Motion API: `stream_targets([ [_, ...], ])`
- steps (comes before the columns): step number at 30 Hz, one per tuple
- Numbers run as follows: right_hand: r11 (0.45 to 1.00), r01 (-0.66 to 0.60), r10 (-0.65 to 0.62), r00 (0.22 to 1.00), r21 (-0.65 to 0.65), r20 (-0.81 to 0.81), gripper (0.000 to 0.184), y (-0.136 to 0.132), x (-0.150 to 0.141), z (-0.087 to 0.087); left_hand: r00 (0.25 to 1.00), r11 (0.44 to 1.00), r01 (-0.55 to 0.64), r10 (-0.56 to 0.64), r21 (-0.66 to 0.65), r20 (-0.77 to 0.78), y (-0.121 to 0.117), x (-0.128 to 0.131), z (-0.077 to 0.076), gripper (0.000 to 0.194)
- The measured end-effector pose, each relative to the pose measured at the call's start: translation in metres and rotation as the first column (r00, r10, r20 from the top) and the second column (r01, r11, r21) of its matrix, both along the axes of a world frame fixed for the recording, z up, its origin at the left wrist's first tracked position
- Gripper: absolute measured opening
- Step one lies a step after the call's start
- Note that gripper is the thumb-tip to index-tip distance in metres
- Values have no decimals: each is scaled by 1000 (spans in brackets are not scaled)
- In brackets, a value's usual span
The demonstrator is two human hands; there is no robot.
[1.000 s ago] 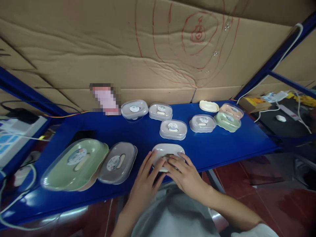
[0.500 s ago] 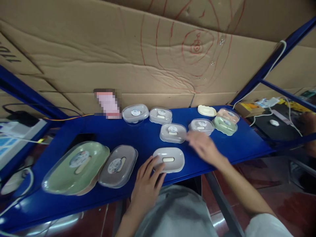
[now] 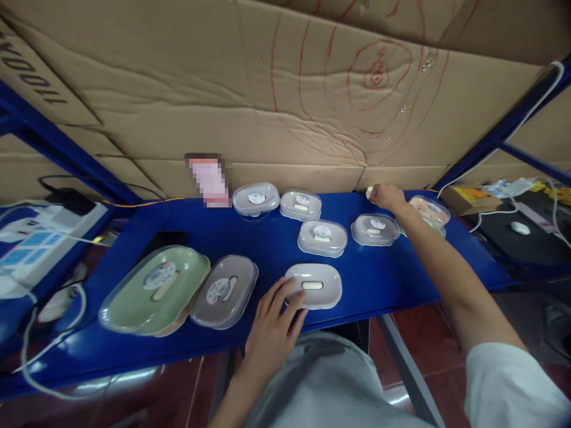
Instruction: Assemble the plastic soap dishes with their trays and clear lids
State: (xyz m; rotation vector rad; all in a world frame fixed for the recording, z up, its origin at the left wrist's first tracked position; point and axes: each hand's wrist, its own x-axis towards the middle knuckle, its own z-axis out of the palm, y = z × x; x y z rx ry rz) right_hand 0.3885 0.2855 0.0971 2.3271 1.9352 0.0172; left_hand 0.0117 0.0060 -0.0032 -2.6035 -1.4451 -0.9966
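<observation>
Reaching now with the right hand (image 3: 389, 196) to the cream dish (image 3: 369, 191), well beyond and right of the pale dish (image 3: 328, 290), no longer passing just off that pale dish's far right corner as half a second ago. Showing too little of the right fingers to tell if gripping or only touching. Keeping the left hand (image 3: 273, 324) spread wide, resting fingertips on the left rim of the pale dish.

Seeing the broad blue table (image 3: 375, 279) beneath the pale dish, then a green box (image 3: 138, 303) well to its left, and a grey box (image 3: 223, 297) between.

Judging the pale dish probably light and stiff, likely sliding easily on the glossy table; best taking hold at its two rounded ends. Guessing similar lightness for the cream dish, suiting a fingertip pinch at the edge.

Looking greyish white, smooth and shiny, lying level, wearing no clear cover. Showing only a small rounded cream end beside the right hand. Setting off the pale dish's middle with a narrow cream insert (image 3: 312, 285).
</observation>
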Motion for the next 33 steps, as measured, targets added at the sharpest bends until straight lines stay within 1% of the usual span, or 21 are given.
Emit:
stream_targets([
  [4, 983, -184, 184, 983, 6, -9, 28, -22, -14, 12, 1000, 1000, -8, 8, 8, -5, -1, 1, 1, 33],
  [7, 936, -351, 351, 936, -4, -33, 26, -33, -36, 21, 1000, 1000, -7, 7, 8, -8, -1, 2, 0, 33],
  [9, 901, -434, 433, 901, -27, -34, 21, -35, -57, 26, 1000, 1000, -7, 7, 5, -12, -1, 2, -1, 33],
  [11, 871, -490, 490, 872, -41, -20, 17, -33, -84, 30, 1000, 1000, -11, 11, 3, -14, -1, 1, -2, 32],
  [12, 855, -518, 518, 855, -33, -12, 18, -31, -100, 31, 1000, 1000, -14, 14, 1, -16, -1, 1, -2, 32],
  [14, 811, -585, 586, 811, 15, -4, 28, -26, -137, 33, 1000, 1000, -15, 15, -8, -17, -1, 2, -2, 31],
  [15, 781, -622, 623, 782, 54, -3, 33, -23, -158, 33, 1000, 1000, -15, 15, -13, -17, -1, 2, -2, 31],
  [16, 739, -667, 670, 742, 95, -2, 38, -19, -179, 32, 1000, 1000, -15, 14, -17, -18, -2, 2, -2, 31],
  [17, 683, -719, 725, 689, 130, -1, 45, -15, -201, 29, 1000, 1000, -14, 14, -19, -19, -2, 2, -2, 31],
  [18, 622, -768, 778, 629, 152, -3, 57, -11, -221, 26, 1000, 1000, -14, 14, -19, -19, -2, 2, -2, 31],
  [19, 564, -810, 821, 570, 158, -8, 70, -6, -238, 22, 1000, 1000, -13, 13, -20, -18, -2, 2, -1, 31],
  [20, 519, -841, 852, 523, 152, -21, 80, -1, -253, 18, 1000, 1000, -11, 11, -18, -17, -2, 1, -1, 31],
  [21, 491, -860, 870, 490, 141, -41, 84, 5, -264, 15, 1000, 1000, -9, 8, -18, -15, -2, 1, 0, 31],
  [22, 481, -867, 876, 477, 132, -63, 80, 10, -270, 13, 1000, 1000, -5, 5, -19, -14, -3, 1, 0, 31],
  [23, 485, -865, 874, 479, 130, -82, 70, 15, -272, 13, 1000, 1000, -3, 3, -19, -14, -3, 0, 0, 31],
  [25, 487, -861, 873, 476, 149, -102, 48, 21, -265, 17, 1000, 1000, -1, 1, -24, -15, -3, -1, 1, 31],
  [26, 484, -860, 875, 473, 163, -102, 43, 21, -258, 20, 1000, 1000, 0, 0, -26, -16, -4, -1, 1, 31],
  [28, 477, -858, 879, 468, 191, -93, 42, 16, -247, 25, 1000, 1000, 0, 0, -29, -16, -4, -1, 1, 31],
  [30, 465, -856, 884, 463, 226, -65, 45, 2, -247, 24, 1000, 1000, -4, 3, -31, -16, -3, 0, 1, 31],
  [31, 449, -860, 890, 454, 241, -40, 46, -8, -252, 21, 1000, 999, -8, 7, -32, -18, -3, 0, 1, 31],
  [33, 390, -885, 914, 406, 254, 14, 47, -32, -271, 7, 1000, 999, -15, 14, -35, -24, -3, 1, 2, 31],
])
